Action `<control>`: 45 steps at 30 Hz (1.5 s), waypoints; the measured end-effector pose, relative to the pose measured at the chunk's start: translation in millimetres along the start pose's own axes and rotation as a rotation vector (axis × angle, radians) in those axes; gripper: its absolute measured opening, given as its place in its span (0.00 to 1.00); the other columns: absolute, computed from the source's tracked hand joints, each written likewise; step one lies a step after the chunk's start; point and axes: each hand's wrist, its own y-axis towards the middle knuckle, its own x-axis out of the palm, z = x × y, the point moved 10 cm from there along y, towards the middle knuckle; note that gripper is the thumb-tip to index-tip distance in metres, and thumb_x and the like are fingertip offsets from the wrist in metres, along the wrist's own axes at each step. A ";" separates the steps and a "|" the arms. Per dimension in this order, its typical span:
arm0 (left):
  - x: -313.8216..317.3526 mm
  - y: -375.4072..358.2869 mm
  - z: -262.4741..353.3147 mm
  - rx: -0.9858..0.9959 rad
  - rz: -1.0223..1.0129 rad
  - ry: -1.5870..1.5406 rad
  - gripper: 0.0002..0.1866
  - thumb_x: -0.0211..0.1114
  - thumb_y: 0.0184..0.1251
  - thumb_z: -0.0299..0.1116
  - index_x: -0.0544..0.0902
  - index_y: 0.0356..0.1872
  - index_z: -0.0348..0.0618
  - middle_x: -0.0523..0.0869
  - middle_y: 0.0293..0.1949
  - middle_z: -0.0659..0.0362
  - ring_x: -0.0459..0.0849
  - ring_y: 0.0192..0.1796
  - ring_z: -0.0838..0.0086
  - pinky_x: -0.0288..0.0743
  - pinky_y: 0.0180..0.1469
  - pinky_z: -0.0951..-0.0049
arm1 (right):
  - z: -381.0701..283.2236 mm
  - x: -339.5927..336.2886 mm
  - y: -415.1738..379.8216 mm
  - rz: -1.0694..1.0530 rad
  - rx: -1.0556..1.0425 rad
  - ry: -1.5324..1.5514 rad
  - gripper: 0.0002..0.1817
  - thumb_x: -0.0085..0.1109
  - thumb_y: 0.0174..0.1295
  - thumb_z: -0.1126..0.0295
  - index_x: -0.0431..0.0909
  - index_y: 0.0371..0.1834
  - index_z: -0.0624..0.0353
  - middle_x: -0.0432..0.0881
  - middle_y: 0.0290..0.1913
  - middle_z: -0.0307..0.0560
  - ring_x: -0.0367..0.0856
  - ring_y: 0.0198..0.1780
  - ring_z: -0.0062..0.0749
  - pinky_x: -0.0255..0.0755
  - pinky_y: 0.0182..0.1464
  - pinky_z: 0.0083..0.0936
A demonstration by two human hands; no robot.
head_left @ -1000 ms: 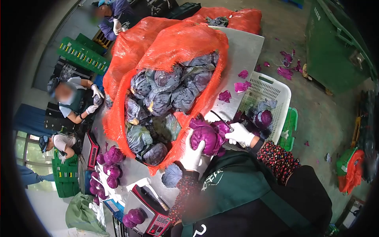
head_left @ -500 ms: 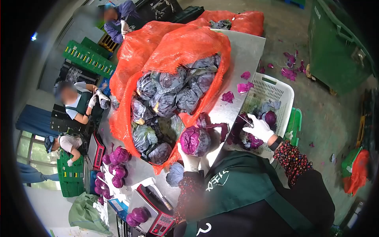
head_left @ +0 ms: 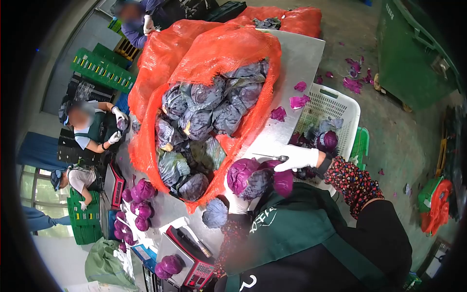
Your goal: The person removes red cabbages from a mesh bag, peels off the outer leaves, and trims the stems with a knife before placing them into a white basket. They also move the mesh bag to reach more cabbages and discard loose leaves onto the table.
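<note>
My left hand [head_left: 237, 203], in a white glove, supports a red cabbage [head_left: 245, 179] from below near the table's front edge. My right hand [head_left: 299, 158], gloved too, is closed around a small knife [head_left: 270, 156], its thin blade pointing left above the cabbage. A purple outer leaf [head_left: 282, 182] hangs off the cabbage's right side, beneath my right fingers. Whether those fingers pinch the leaf is hidden. Just beyond my left hand lies an open red mesh sack [head_left: 219, 53] full of dark, untrimmed red cabbages [head_left: 198, 124]. A loose bluish cabbage leaf [head_left: 214, 213] rests beside my left wrist.
A white basket [head_left: 348, 107] with cabbage leaves stands at the table's right edge. Leaf scraps [head_left: 298, 101] lie on the metal table [head_left: 304, 58]. Left are a red scale [head_left: 202, 272], another knife [head_left: 200, 243] and peeled cabbages [head_left: 142, 192]. Co-workers [head_left: 92, 126] stand across the table.
My right hand has moved left and up from over the basket to the cabbage, bringing the knife along. An outer leaf now sticks out to the cabbage's right. The view has shifted slightly.
</note>
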 end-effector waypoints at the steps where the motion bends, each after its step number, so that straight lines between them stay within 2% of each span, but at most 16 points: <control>1: -14.8 1.0 5.0 0.026 0.100 0.110 0.36 0.41 0.72 0.58 0.66 0.69 0.40 0.71 0.67 0.47 0.72 0.67 0.56 0.68 0.69 0.52 | -0.3 1.3 -2.1 -0.025 0.049 -0.033 0.38 0.64 0.62 0.66 0.59 0.75 0.52 0.78 0.51 0.44 0.72 0.23 0.17 0.72 0.24 0.17; 3: -26.4 0.6 23.6 0.154 0.263 0.534 0.35 0.40 0.71 0.61 0.71 0.65 0.43 0.75 0.64 0.46 0.78 0.62 0.53 0.73 0.64 0.48 | -5.5 -6.4 -11.5 0.001 0.045 -0.013 0.37 0.64 0.62 0.66 0.60 0.74 0.54 0.79 0.46 0.42 0.72 0.22 0.17 0.71 0.23 0.17; 4: -31.2 -1.4 11.5 0.096 0.330 0.112 0.36 0.43 0.69 0.62 0.70 0.66 0.45 0.75 0.64 0.47 0.78 0.61 0.51 0.73 0.64 0.45 | -9.1 -12.6 -18.3 0.032 0.040 0.010 0.36 0.64 0.62 0.67 0.61 0.74 0.55 0.79 0.41 0.41 0.71 0.20 0.16 0.70 0.22 0.16; 5: -26.7 -3.9 4.7 0.022 0.317 0.003 0.37 0.45 0.67 0.64 0.70 0.66 0.46 0.75 0.63 0.47 0.78 0.61 0.50 0.73 0.63 0.42 | -18.6 -20.1 -27.4 0.051 0.035 0.044 0.13 0.67 0.60 0.63 0.80 0.36 0.63 0.75 0.23 0.33 0.71 0.17 0.15 0.67 0.19 0.17; 12: -34.1 -21.1 -9.5 -0.125 0.432 -0.372 0.38 0.54 0.61 0.67 0.69 0.67 0.54 0.72 0.66 0.51 0.73 0.65 0.49 0.76 0.58 0.39 | 36.8 -117.6 -87.3 0.461 0.151 0.171 0.14 0.67 0.59 0.64 0.79 0.42 0.60 0.76 0.23 0.32 0.70 0.17 0.12 0.63 0.17 0.15; 14: -12.8 -19.3 -15.6 -0.183 0.224 -0.447 0.36 0.53 0.64 0.64 0.69 0.66 0.52 0.73 0.66 0.52 0.73 0.65 0.50 0.76 0.58 0.39 | 55.9 -140.9 -94.6 0.582 0.264 -0.258 0.17 0.68 0.58 0.60 0.79 0.45 0.59 0.81 0.26 0.41 0.79 0.21 0.27 0.74 0.25 0.26; 15: -17.7 -18.7 -17.9 -0.139 0.312 -0.470 0.35 0.51 0.67 0.62 0.68 0.68 0.51 0.71 0.67 0.49 0.72 0.65 0.46 0.75 0.59 0.37 | 33.3 -138.8 -95.6 0.706 0.148 -0.794 0.22 0.68 0.56 0.54 0.79 0.48 0.56 0.85 0.35 0.51 0.85 0.35 0.45 0.79 0.40 0.37; 16: -14.1 -17.7 -19.0 -0.130 0.321 -0.470 0.35 0.51 0.67 0.62 0.68 0.68 0.51 0.71 0.67 0.49 0.72 0.65 0.46 0.75 0.59 0.37 | 37.4 -134.4 -97.0 0.819 0.161 -0.802 0.28 0.68 0.53 0.49 0.79 0.51 0.54 0.85 0.44 0.55 0.83 0.47 0.53 0.77 0.51 0.42; 19: 28.5 -13.9 -27.4 -0.354 -0.086 -0.686 0.31 0.46 0.75 0.53 0.61 0.74 0.51 0.69 0.67 0.41 0.76 0.59 0.39 0.83 0.46 0.39 | 13.8 -86.7 -58.8 0.692 -0.117 -0.450 0.30 0.68 0.58 0.62 0.73 0.64 0.53 0.83 0.55 0.48 0.86 0.43 0.33 0.80 0.43 0.28; 20: 27.5 -12.1 -28.0 -0.349 -0.086 -0.682 0.31 0.46 0.75 0.53 0.61 0.74 0.51 0.69 0.67 0.41 0.76 0.59 0.39 0.83 0.46 0.39 | 3.8 -63.7 -45.1 0.553 0.038 -0.060 0.28 0.67 0.60 0.67 0.73 0.65 0.53 0.85 0.53 0.40 0.81 0.36 0.19 0.76 0.30 0.18; 21: 48.7 -14.3 -27.0 -0.393 -0.300 -0.701 0.32 0.45 0.74 0.56 0.61 0.73 0.52 0.66 0.68 0.38 0.72 0.61 0.35 0.82 0.48 0.39 | -1.9 -43.7 -34.5 0.474 0.080 0.125 0.23 0.68 0.61 0.62 0.75 0.58 0.58 0.85 0.40 0.37 0.78 0.32 0.14 0.72 0.25 0.15; 23: 112.5 -26.9 -11.2 -0.468 -0.595 -0.794 0.34 0.45 0.73 0.60 0.60 0.74 0.54 0.62 0.68 0.32 0.72 0.56 0.28 0.85 0.41 0.42 | -26.7 -9.8 -18.7 0.307 0.022 0.290 0.21 0.65 0.64 0.64 0.75 0.57 0.59 0.83 0.38 0.35 0.76 0.29 0.12 0.67 0.22 0.13; 28: 79.8 -36.3 -7.5 -0.265 -0.419 -0.528 0.34 0.47 0.72 0.59 0.63 0.71 0.50 0.70 0.62 0.30 0.80 0.43 0.33 0.84 0.34 0.48 | -74.4 21.5 -8.0 0.166 -0.057 0.396 0.20 0.65 0.64 0.65 0.75 0.57 0.60 0.83 0.36 0.33 0.74 0.26 0.09 0.67 0.25 0.10; 31: 77.5 -37.1 7.2 -0.130 -0.447 -0.391 0.26 0.52 0.72 0.52 0.73 0.60 0.44 0.78 0.54 0.48 0.79 0.47 0.44 0.76 0.29 0.46 | -80.1 27.4 -7.0 0.132 -0.031 0.333 0.19 0.67 0.62 0.67 0.77 0.54 0.61 0.82 0.35 0.32 0.75 0.31 0.10 0.69 0.28 0.13; 33: 34.6 -31.4 -1.7 -0.152 -0.264 -0.335 0.24 0.54 0.71 0.50 0.75 0.58 0.43 0.80 0.49 0.49 0.81 0.45 0.49 0.77 0.30 0.50 | -91.6 29.5 -5.7 0.170 -0.122 0.292 0.20 0.69 0.60 0.67 0.77 0.53 0.61 0.81 0.35 0.32 0.75 0.32 0.11 0.69 0.30 0.14; 45: 17.6 -34.6 1.2 0.005 -0.244 -0.204 0.31 0.56 0.69 0.52 0.69 0.68 0.45 0.81 0.55 0.46 0.83 0.50 0.57 0.80 0.46 0.57 | -115.4 33.4 1.0 0.252 -0.336 -0.128 0.19 0.76 0.50 0.69 0.77 0.42 0.60 0.72 0.42 0.37 0.67 0.32 0.21 0.66 0.36 0.20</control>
